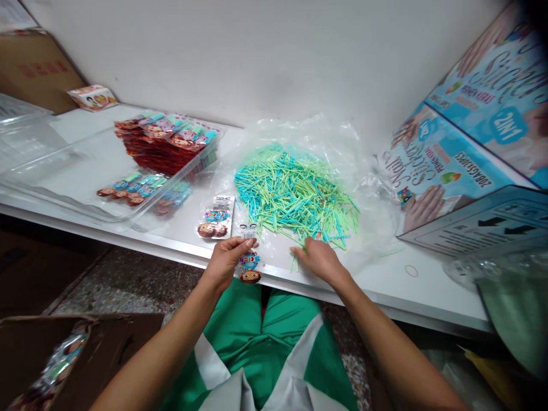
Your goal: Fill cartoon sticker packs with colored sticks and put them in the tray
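Note:
My left hand (pixel 225 262) pinches a small printed packet (pixel 250 268) with a cartoon face at its lower end, held over the table's front edge. At the near side of a heap of thin green and blue sticks (pixel 291 194), my right hand (pixel 321 260) has its fingers closed on green sticks (pixel 294 264); how many cannot be told. The heap lies on a clear plastic bag (pixel 342 137) spread over the table. Just left of the held packet lies a small pile of similar packets (pixel 217 218).
A clear plastic tray (pixel 72 208) at left holds a tall stack of filled packets (pixel 158 151) and a few loose ones. Blue printed boxes (pixel 449 171) stand at right. A rubber band (pixel 411 270) lies near them. Below left is an open carton (pixel 124 342) with packets inside.

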